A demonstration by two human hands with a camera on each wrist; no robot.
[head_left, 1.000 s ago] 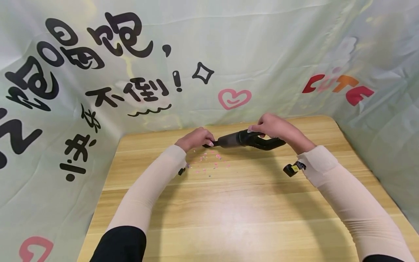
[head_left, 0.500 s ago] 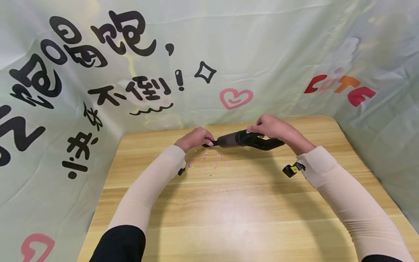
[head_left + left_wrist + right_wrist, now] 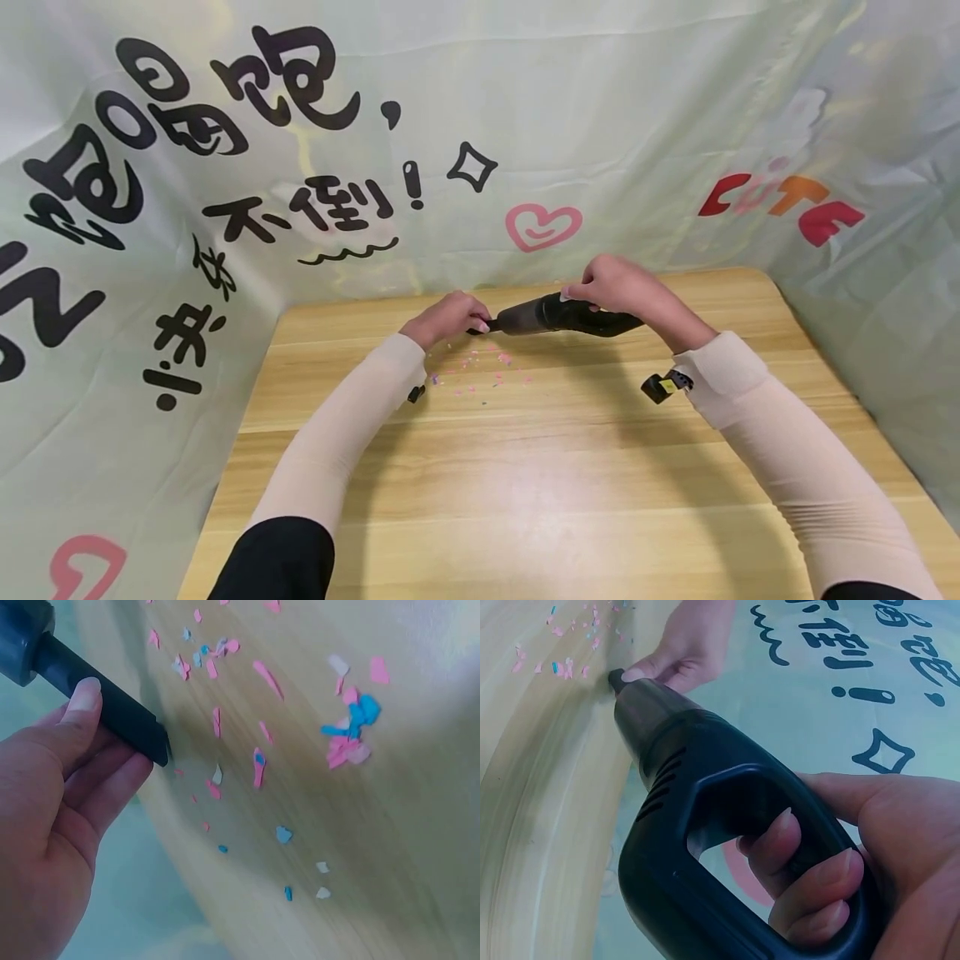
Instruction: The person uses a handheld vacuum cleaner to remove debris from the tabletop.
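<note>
A black handheld vacuum cleaner (image 3: pixel 525 317) lies nearly level near the back of the table. My right hand (image 3: pixel 618 287) grips its loop handle, with fingers curled through the opening in the right wrist view. At the other end my left hand (image 3: pixel 60 787) pinches the narrow nozzle (image 3: pixel 112 712) between thumb and fingers. The nozzle's slanted tip is close over the wood. Beside it are scattered paper scraps (image 3: pixel 259 766), pink, blue and white, some clumped together (image 3: pixel 351 735).
The wooden table (image 3: pixel 525 483) ends at a printed fabric backdrop (image 3: pixel 637 150) close behind both hands. More fabric (image 3: pixel 900 275) stands along the right edge. A small black camera (image 3: pixel 663 386) sticks out from the right wrist.
My right hand has shifted slightly left and up, and the vacuum's handle has turned so its loop shows less. My left hand stays at the nozzle.
</note>
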